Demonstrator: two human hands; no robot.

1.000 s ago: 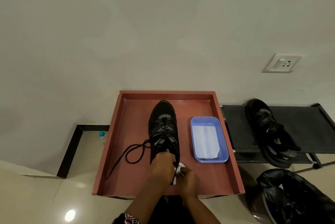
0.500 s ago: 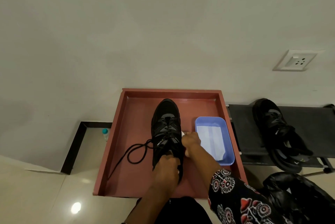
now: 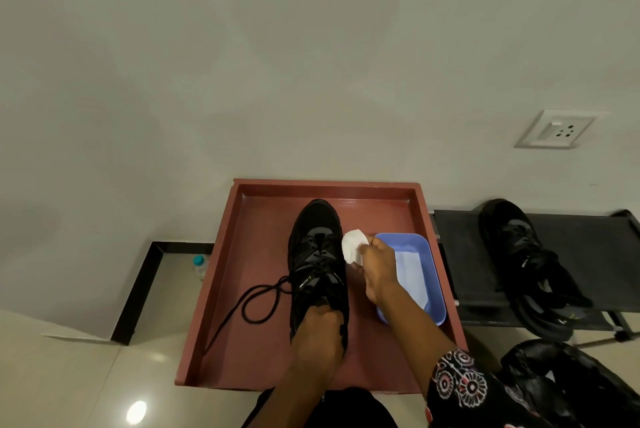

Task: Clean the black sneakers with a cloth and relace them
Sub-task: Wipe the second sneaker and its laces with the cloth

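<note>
Right hand (image 3: 379, 266) pinching a folded white cloth (image 3: 354, 246) against the right side of the black sneaker (image 3: 318, 268); left hand (image 3: 318, 341) clamped on its heel, steadying it inside the red tray (image 3: 221, 296). Wiping under way, judged unfinished. Lace (image 3: 256, 303) trailing loose to the left, relacing undone. Second sneaker (image 3: 519, 264) waiting on the black rack (image 3: 602, 254), apparently untouched

Small pale lettering runs along the side of the black sneaker (image 3: 317, 264) in the red tray (image 3: 221, 306), mid-frame, too small to read. No other text is legible anywhere.
</note>
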